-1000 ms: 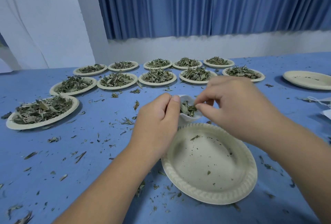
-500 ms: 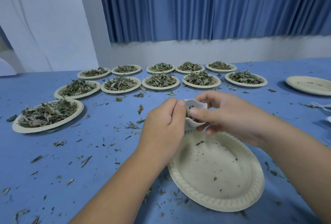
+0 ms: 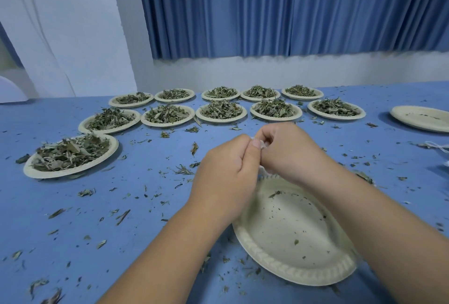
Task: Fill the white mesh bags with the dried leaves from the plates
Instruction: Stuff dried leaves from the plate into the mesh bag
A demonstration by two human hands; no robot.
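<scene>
My left hand (image 3: 226,170) and my right hand (image 3: 289,150) are pressed together above the far rim of a nearly bare paper plate (image 3: 294,235). Between their fingertips both pinch a small white mesh bag (image 3: 262,143); only slivers of it show at the top and below the fingers, and its contents are hidden. Several plates heaped with dried leaves stand in two rows at the back (image 3: 221,110), and one more leaf plate (image 3: 70,155) sits at the left.
Loose leaf bits litter the blue tablecloth (image 3: 121,206). A stack of bare plates (image 3: 422,119) lies at the far right, with white strings (image 3: 439,147) just in front of it. Blue curtain and white wall stand behind.
The hands have drawn together over the bag's mouth; the open bag with leaves visible inside is now closed up and almost hidden between the fingers.
</scene>
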